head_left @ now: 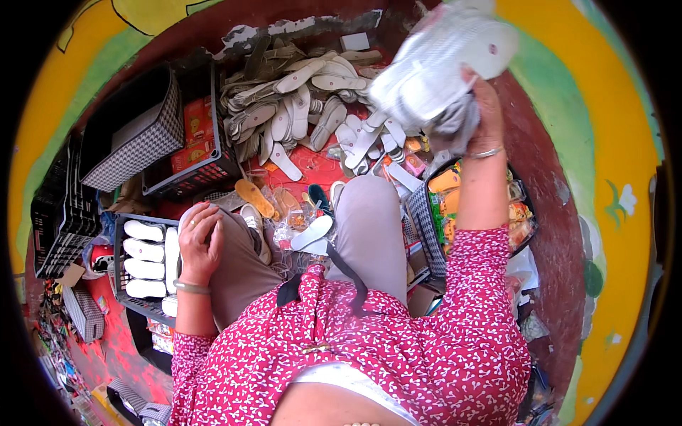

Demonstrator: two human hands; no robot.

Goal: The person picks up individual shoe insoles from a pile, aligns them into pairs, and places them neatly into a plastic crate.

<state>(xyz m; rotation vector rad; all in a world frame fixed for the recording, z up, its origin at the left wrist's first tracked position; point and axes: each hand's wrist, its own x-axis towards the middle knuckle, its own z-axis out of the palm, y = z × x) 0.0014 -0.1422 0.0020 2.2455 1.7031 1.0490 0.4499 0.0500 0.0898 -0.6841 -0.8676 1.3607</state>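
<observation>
My right hand (486, 113) is raised at the upper right, its fingers gripping a bundle of white insoles (440, 60) smeared by motion. Something grey and crumpled (456, 126) hangs below the bundle at the same hand; I cannot make out what it is. My left hand (201, 241) lies on my left knee with its fingers stretched out, holding nothing. Close beside it stands a dark basket with several white insoles (144, 250) lined up inside. A single pale insole (312, 234) lies between my legs, near an orange one (254, 198).
A large heap of white insoles (305, 89) spreads along the wall ahead. To the right, a checked basket (426, 231) holds colourful packets. Black crates (206, 170) and a checked bin (138, 149) stand at the left. Clear plastic bags (284, 248) litter the red floor.
</observation>
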